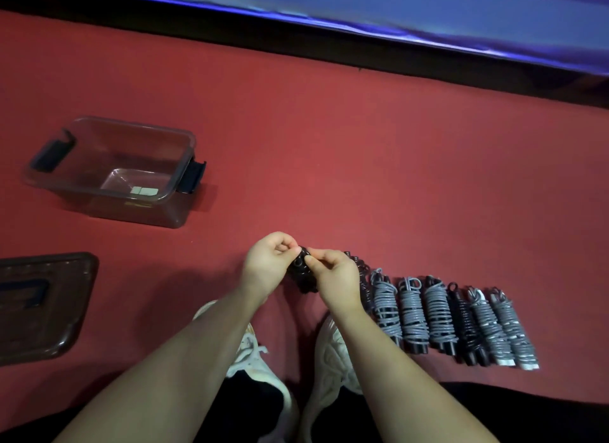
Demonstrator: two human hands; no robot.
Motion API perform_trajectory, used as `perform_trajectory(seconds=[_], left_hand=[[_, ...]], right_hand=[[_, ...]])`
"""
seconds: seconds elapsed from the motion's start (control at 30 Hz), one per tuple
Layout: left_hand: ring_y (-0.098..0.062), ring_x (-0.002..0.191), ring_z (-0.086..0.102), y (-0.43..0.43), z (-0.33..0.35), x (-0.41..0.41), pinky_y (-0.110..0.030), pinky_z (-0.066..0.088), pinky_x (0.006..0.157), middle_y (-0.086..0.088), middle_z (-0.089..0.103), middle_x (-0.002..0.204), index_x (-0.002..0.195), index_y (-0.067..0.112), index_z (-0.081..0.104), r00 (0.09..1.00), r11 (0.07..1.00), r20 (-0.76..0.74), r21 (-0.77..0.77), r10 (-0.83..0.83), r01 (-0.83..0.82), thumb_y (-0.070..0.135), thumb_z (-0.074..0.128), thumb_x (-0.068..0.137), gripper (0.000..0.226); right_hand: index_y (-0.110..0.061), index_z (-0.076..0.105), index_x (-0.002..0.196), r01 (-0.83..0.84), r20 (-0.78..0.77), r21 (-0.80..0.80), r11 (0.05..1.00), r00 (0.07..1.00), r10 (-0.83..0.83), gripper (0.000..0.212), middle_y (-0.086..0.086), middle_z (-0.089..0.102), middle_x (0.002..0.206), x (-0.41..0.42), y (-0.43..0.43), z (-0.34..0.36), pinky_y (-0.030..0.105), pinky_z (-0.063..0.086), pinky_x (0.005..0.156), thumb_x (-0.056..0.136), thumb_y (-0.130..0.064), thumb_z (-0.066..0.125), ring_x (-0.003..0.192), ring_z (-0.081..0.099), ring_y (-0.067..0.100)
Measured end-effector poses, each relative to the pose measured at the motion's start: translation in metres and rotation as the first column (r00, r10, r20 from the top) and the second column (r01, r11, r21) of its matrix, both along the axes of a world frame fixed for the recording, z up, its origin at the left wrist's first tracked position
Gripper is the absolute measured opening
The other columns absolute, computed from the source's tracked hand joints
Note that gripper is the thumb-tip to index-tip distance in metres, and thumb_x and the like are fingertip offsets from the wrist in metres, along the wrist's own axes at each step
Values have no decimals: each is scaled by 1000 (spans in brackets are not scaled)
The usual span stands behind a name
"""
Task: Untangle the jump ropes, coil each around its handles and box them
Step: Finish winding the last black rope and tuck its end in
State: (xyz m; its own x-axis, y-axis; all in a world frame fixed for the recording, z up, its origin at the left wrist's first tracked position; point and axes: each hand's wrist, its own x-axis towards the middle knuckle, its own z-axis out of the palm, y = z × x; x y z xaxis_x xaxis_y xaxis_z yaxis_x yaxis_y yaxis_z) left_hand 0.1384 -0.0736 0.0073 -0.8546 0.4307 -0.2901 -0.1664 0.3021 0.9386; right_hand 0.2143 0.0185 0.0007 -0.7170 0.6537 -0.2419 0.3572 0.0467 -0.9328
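Observation:
A black jump rope [302, 273], coiled around its handles, is held low over the red floor between both hands. My left hand [268, 264] pinches its top end from the left. My right hand [334, 273] pinches the rope's end from the right, and its fingers hide part of the coil. Several coiled ropes, grey [412, 311] and black [463, 317], lie side by side in a row on the floor to the right. The clear plastic box [171, 192] stands open and holds no ropes at the left, well apart from my hands.
The box's dark lid [43, 307] lies on the floor at the left edge. My two white shoes [260, 360] are just below the hands. A blue padded wall [428, 11] with a dark base runs along the far side of the red floor [329, 139].

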Motion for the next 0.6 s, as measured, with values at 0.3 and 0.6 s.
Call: perform_trajectory(seconds=[0.3,0.6], left_hand=[[-18,71,60,12,-32,-15,-30,50,74,-8,66,77,71,15,61,999,993,-26,-118,-33,29,-7,63,81,24],[-10,73,62,1,-28,-10,-20,43,73,4,66,79,82,20,68,962,939,-253,-344,-99,6,4,68,80,16]], right_hand=[[-8,74,96,-43,55,262,964,998,30,14,-6,58,88,-7,12,-40,1,34,81,84,-7,67,84,53,3],[-2,73,96,-176,50,139,975,984,170,15,-1,56,90,-4,15,-35,2,37,81,82,1,67,82,52,-3]])
